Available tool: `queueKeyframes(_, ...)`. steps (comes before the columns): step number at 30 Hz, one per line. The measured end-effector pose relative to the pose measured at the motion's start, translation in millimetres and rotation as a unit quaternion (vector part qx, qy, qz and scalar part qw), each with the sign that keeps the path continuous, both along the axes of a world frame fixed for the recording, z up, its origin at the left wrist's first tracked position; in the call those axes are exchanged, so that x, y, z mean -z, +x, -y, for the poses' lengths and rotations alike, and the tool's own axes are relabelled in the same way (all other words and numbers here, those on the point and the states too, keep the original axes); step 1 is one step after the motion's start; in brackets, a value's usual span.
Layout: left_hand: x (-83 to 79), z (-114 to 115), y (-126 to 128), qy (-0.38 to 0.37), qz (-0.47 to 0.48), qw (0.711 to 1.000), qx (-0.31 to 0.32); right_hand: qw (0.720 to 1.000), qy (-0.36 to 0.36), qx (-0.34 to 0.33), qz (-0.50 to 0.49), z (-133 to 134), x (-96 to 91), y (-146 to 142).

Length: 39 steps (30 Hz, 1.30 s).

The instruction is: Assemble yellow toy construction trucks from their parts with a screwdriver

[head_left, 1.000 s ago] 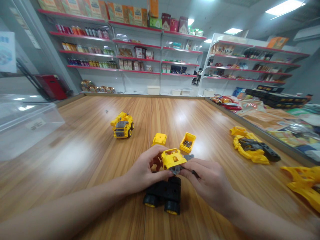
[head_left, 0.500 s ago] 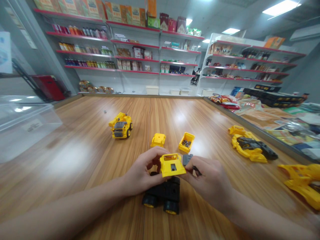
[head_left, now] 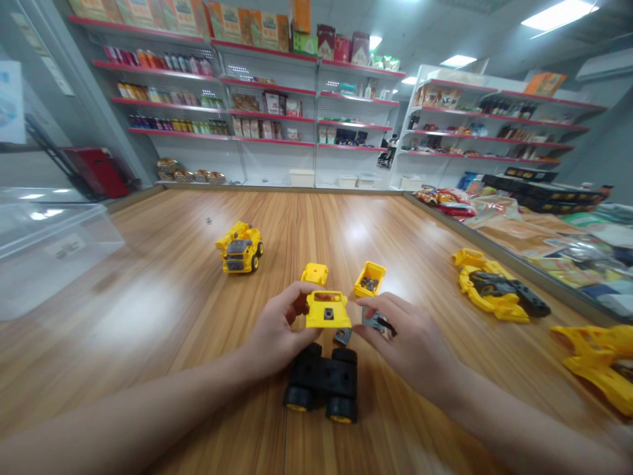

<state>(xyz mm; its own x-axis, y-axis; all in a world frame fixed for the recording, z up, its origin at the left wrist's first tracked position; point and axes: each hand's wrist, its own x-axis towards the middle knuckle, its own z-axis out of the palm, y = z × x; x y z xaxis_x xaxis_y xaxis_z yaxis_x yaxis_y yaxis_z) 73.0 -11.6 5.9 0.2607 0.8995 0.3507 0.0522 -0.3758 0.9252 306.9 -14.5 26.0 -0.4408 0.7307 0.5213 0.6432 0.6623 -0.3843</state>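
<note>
At centre, the left hand pinches a yellow cab; the right hand grips a grey piece; slack fingers could drop either near the wheeled base, lower centre.

1. Bench: wood-grained top bordered by a darker rim.
2. Main shelving, beyond the bench: white back panels and red-edged shelves, stocked with boxes and bottles.
3. Second shelving unit, at right: similar red edging.
4. Ceiling lights: bright panels, upper right.
5. Right wall: grey-blue, with an air conditioner mounted high.
</note>
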Motion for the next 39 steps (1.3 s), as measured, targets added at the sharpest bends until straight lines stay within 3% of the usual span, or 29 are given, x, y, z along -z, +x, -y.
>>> queueKeyframes(4, -0.9, -6.9, -0.3, -0.066, 0.013, 0.996, -0.056, 0.997, 0.001, 0.067, 0.045, -15.1, 4.7, 13.6)
queueKeyframes(9, 0.2, -10.1, -1.2, -0.075, 0.004, 0.995, -0.059, 0.992, -0.013, 0.071, 0.103, -25.4, 12.4, 21.1)
queueKeyframes(21, -0.4, -8.6, -1.2, -0.077, -0.007, 0.996, -0.045, 0.991, -0.055, 0.011, 0.125, -23.6, 9.2, 20.6)
queueKeyframes(28, 1.2, -9.4, -2.4, -0.080, -0.005, 0.996, -0.035, 0.994, -0.042, -0.047, 0.085, -18.3, 8.6, 16.6)
queueKeyframes(34, 5.3, -11.9, -1.9, -0.060, -0.011, 0.997, -0.040, 0.976, -0.068, -0.140, 0.149, -6.0, 6.8, 4.3)
queueKeyframes(39, 8.3, -13.3, -1.7, -0.049, -0.009, 0.998, -0.032, 0.971, -0.098, -0.145, 0.164, -6.7, 6.1, 3.1)
